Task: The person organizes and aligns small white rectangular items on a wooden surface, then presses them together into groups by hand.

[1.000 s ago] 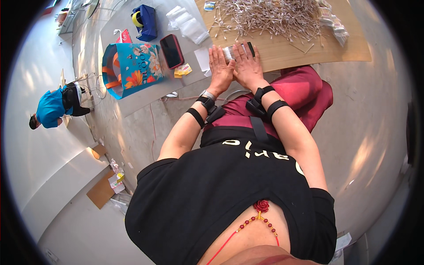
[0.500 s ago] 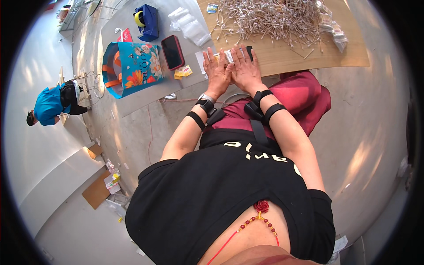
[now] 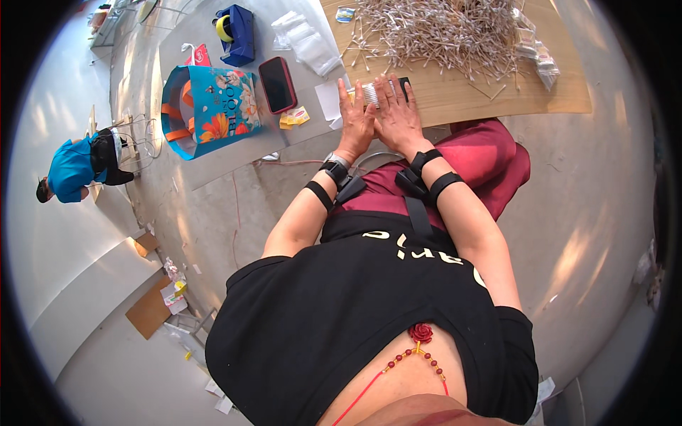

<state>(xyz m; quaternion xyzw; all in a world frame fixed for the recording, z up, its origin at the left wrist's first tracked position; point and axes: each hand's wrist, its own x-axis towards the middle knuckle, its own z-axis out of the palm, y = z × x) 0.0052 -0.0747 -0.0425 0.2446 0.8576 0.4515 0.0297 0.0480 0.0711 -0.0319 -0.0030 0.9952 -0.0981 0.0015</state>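
Both hands lie side by side at the near edge of the wooden board, thumbs close together. A small row of cotton swabs (image 3: 370, 94) shows between them, lined up next to each other. My left hand (image 3: 355, 122) rests with outstretched fingers at the row's left end. Fingers straight, my right hand (image 3: 398, 117) lies flat over its right part. Beside the right fingertips a black flat piece (image 3: 405, 86) sticks out; its kind is hidden. A big heap of loose cotton swabs (image 3: 444, 35) spreads beyond the hands.
Left of the hands are white paper (image 3: 327, 103), yellow packets (image 3: 294, 118), a phone (image 3: 277, 84), a blue flowered bag (image 3: 213, 110), a tape dispenser (image 3: 236, 35) and clear plastic bags (image 3: 312, 51). Filled packs (image 3: 545, 67) lie right of the heap. A person in blue (image 3: 73, 169) is far left.
My left hand has slid slightly right and nearer to me, and more of the white paper shows beside it. My right hand stays almost in place over the swabs.
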